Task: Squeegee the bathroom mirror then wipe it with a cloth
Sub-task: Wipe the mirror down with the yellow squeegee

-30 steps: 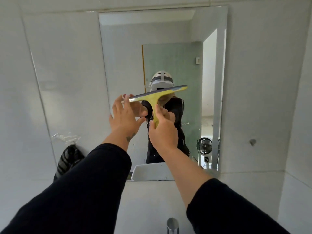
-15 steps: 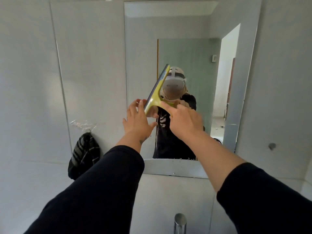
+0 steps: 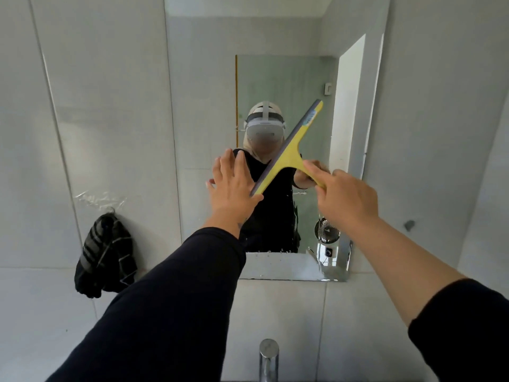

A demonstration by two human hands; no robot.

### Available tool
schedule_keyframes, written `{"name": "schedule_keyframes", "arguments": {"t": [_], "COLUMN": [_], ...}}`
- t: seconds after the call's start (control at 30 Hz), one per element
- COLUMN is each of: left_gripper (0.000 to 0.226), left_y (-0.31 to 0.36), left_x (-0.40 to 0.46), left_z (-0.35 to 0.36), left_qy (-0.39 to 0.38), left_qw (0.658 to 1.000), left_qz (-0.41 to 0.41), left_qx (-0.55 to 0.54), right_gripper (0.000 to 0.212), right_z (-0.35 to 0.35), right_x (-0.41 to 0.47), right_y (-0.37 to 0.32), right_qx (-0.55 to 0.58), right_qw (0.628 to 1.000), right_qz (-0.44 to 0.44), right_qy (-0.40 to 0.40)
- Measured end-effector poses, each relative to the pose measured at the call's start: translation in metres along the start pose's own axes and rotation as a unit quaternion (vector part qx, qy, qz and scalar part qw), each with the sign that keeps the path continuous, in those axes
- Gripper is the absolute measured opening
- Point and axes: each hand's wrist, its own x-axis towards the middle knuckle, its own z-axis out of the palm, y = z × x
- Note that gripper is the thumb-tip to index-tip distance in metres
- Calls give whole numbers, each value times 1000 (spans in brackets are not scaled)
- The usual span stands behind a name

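A tall bathroom mirror point(image 3: 209, 78) hangs on the white tiled wall ahead. My right hand point(image 3: 345, 198) is shut on the handle of a yellow squeegee point(image 3: 289, 150), whose grey blade runs diagonally from lower left to upper right in front of the glass. My left hand point(image 3: 234, 186) is open with fingers spread, its palm edge touching the blade's lower end. Whether the blade touches the mirror I cannot tell. A dark striped cloth point(image 3: 106, 256) hangs from a hook on the wall at the left.
A chrome tap point(image 3: 268, 357) stands at the bottom centre below the mirror. A small wall fitting point(image 3: 409, 224) sits on the tiles to the right. The mirror reflects a person, a doorway and a small fan.
The squeegee has swung from near level, through steeply upright, to a diagonal with its handle toward the right. My left hand has let go of the blade end and opened flat.
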Motion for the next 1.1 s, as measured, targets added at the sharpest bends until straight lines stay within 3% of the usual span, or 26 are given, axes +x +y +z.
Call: {"name": "schedule_keyframes", "arguments": {"t": [0.2,0.37,0.53,0.77,0.93,1.1], "left_gripper": [110,96,75,65,62,47], "left_y": [-8,-12,-14,-19,-22,-36], "left_x": [-4,-2,1,5,8,10], "left_z": [9,15,14,3,-11,-28], "left_qy": [4,19,15,-37,-61,14], "left_qw": [1000,999,999,998,996,996], "left_qz": [21,28,23,30,53,89], "left_qx": [-11,-15,-29,-36,-37,1], "right_gripper": [54,56,53,56,59,59], "right_z": [24,54,78,89,103,114], "right_x": [-19,-38,-55,-73,-75,-76], "right_y": [26,25,-4,-54,-100,-120], "right_qx": [44,121,243,374,478,468], "right_qw": [997,986,951,885,817,826], "right_qz": [52,101,181,267,316,311], "right_qy": [33,54,66,69,65,51]}}
